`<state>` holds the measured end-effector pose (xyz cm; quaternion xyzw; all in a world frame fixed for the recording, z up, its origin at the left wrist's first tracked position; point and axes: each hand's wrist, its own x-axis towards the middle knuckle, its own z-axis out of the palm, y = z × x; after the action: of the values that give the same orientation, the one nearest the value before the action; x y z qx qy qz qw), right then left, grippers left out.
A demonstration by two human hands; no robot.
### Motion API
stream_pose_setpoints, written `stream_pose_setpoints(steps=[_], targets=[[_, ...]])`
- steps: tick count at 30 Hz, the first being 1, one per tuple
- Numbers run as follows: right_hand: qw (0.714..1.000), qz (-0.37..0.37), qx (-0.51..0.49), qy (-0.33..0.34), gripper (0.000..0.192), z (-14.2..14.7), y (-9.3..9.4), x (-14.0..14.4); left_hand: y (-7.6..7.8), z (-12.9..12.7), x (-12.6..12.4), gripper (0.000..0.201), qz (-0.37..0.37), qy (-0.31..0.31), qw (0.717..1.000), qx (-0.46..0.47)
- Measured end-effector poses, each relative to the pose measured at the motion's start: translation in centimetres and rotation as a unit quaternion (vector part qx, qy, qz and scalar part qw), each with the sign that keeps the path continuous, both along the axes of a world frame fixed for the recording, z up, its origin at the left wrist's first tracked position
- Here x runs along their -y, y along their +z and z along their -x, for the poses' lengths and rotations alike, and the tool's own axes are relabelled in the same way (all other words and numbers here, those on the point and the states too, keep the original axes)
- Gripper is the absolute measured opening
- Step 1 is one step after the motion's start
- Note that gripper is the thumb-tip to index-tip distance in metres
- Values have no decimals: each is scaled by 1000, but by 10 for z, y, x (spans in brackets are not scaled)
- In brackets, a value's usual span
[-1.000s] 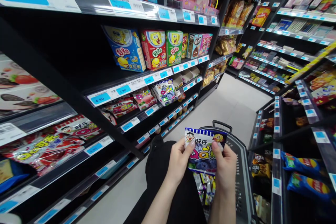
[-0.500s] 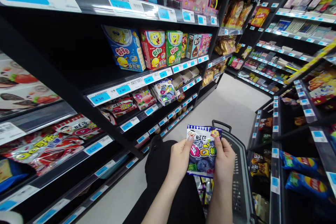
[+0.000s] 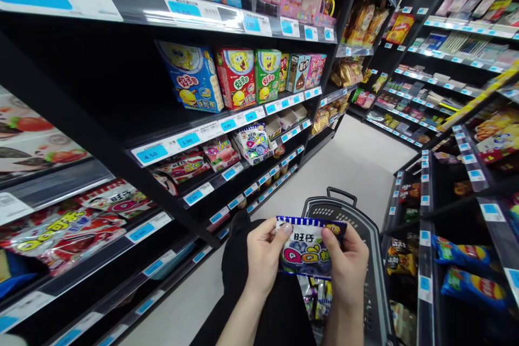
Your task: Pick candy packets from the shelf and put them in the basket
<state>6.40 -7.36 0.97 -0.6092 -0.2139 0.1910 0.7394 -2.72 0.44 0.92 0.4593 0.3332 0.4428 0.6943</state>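
Between my hands is a small packet of blueberry gummy candy, white and dark blue with a striped top edge. My left hand pinches its left side, thumb on the front. On the right side my right hand grips it the same way, thumb near the top corner. The packet tilts back, so its front looks foreshortened. Beneath it is a dark grey shopping basket with more small packets inside, partly hidden by my hands and arms.
At left, a black shelf rack holds cartoon snack boxes, an open box of blueberry gummy packets and red candy bags. Blue chip bags lie on the right-hand rack. Pale floor runs between them. My black-clad knee is beside the basket.
The packet has been lowered slightly and tipped back, so its front appears shorter. Both hands moved down a little with it, still holding its sides. More of the basket's far end shows.
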Motion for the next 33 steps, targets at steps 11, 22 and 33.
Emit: stream_pose_setpoints(steps=[11, 22, 33], targets=[[981, -81, -98, -148, 29, 34, 26, 2, 30, 11, 32, 33, 113, 65, 987, 90], [993, -69, -22, -92, 25, 39, 33, 16, 58, 31, 38, 25, -192, 48, 976, -93], [992, -44, -92, -80, 35, 35, 35, 20, 48, 24, 39, 46, 109, -28, 994, 12]])
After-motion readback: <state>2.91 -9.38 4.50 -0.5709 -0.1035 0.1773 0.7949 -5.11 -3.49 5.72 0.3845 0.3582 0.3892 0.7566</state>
